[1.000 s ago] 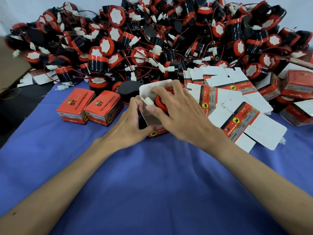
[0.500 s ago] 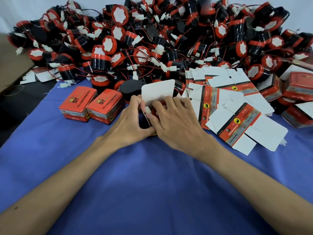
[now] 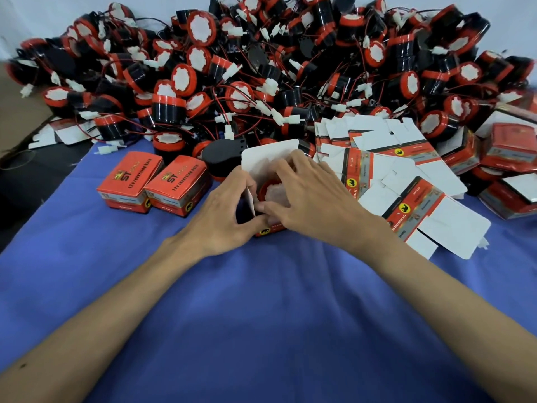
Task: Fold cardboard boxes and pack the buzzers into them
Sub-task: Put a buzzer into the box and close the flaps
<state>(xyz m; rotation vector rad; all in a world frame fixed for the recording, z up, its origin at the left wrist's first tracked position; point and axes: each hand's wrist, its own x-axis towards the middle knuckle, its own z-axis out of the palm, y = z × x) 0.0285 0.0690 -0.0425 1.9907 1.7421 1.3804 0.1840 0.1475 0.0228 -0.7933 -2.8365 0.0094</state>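
Note:
An open red cardboard box (image 3: 268, 229) stands on the blue cloth at the centre, its white lid flap (image 3: 268, 154) upright behind. A red-and-black buzzer (image 3: 271, 189) sits inside it, white face up. My left hand (image 3: 223, 210) grips the box's left side and a side flap. My right hand (image 3: 312, 199) lies over the box from the right, fingers pressing on the buzzer and the front edge. Two closed red boxes (image 3: 154, 181) stand to the left. A large heap of buzzers (image 3: 261, 74) with red wires and white plugs fills the back.
Flat unfolded box blanks (image 3: 406, 181) fan out on the right beside my right hand. More folded red boxes (image 3: 511, 158) are stacked at the far right. The blue cloth (image 3: 261, 315) covers the table; its left edge drops to a dark floor (image 3: 23, 175).
The buzzer has gone down into the box. My right hand moved from holding it above the opening to lying over the box, and the white lid flap now stands free behind.

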